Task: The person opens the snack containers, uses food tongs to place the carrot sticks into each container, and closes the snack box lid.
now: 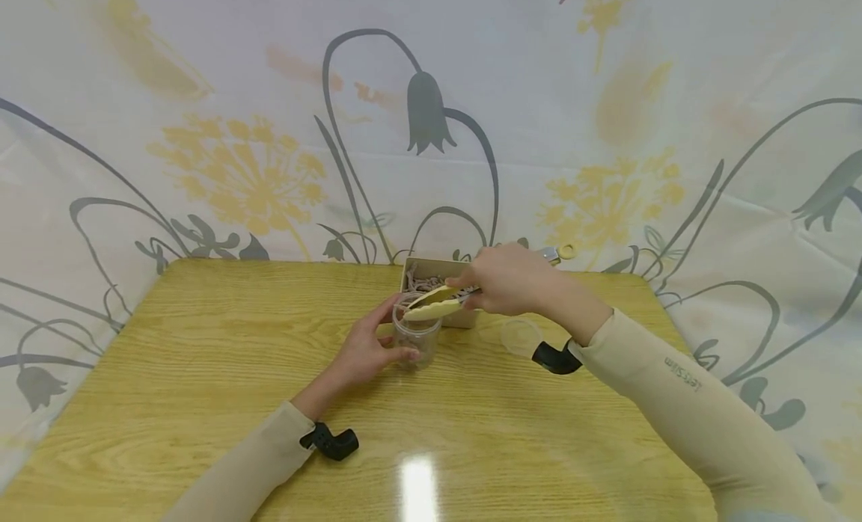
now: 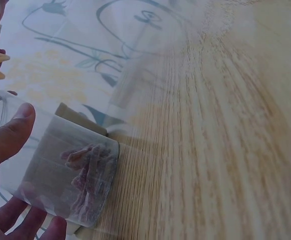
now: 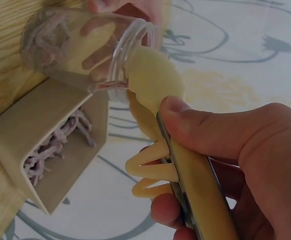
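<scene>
Currently, a clear jar [image 1: 426,339] is showing smooth see-through walls, a ridged open rim and a few crinkled, dull purple strips [image 2: 84,175] gathering near its base. A pair of tongs [image 3: 158,80] is displaying pale yellow scalloped heads, one sitting right at the jar's mouth. Another thin reddish strip [image 3: 110,85] is lying across the rim there.

Left hand [image 1: 364,350] is curling round the jar, thumb on one side, fingers on the other. Right hand [image 1: 508,279] is pinching the tongs between thumb and fingers, above and to the right of the jar. Beige box [image 1: 460,319] is standing on the table [image 1: 269,372] just behind the jar, holding more purple strips. A clear disc [image 1: 521,335] is lying right of the box, near the right forearm.

Right hand and tongs are partly covering the box from the head view; the left wrist view is cutting both off at its edge. Cannot tell whether the tong heads are gripping the rim strip, or whether the jar's base is touching the table.
</scene>
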`<state>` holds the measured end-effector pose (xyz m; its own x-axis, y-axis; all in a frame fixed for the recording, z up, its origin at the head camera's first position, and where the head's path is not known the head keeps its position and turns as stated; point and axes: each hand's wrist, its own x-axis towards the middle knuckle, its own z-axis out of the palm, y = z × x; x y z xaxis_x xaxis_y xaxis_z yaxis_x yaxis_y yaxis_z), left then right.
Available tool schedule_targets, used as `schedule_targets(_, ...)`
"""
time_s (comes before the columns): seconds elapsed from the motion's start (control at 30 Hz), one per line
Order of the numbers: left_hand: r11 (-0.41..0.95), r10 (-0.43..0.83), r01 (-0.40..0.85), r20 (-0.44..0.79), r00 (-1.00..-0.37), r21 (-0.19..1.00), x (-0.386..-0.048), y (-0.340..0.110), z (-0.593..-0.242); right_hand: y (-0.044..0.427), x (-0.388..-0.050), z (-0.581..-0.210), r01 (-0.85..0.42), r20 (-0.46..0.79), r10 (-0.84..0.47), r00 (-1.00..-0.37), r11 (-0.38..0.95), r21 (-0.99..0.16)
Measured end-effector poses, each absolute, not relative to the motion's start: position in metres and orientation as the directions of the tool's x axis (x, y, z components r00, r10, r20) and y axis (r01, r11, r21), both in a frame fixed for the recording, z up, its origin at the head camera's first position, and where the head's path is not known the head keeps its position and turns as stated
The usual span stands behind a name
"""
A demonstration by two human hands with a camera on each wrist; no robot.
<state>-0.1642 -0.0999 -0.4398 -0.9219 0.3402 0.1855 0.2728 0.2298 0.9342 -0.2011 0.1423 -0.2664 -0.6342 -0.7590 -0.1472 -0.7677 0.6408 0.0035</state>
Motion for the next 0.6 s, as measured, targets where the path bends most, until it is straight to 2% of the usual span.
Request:
schedule_targets(0.37, 0.232, 0.347, 0.276, 0.185, -0.919, 0.933, -0.165, -0.101, -0.439, 0.111, -0.199, -0.252, -0.777, -0.273, -0.727, -0.63, 0.591, 0.218)
schedule_targets(0.6, 0.201, 0.345, 0.272, 0.192, -0.919, 0.941, -0.164, -0.098, -0.44, 0.09, -0.198, -0.261, -0.769, -0.295, -0.71, -0.639, 0.599, 0.223)
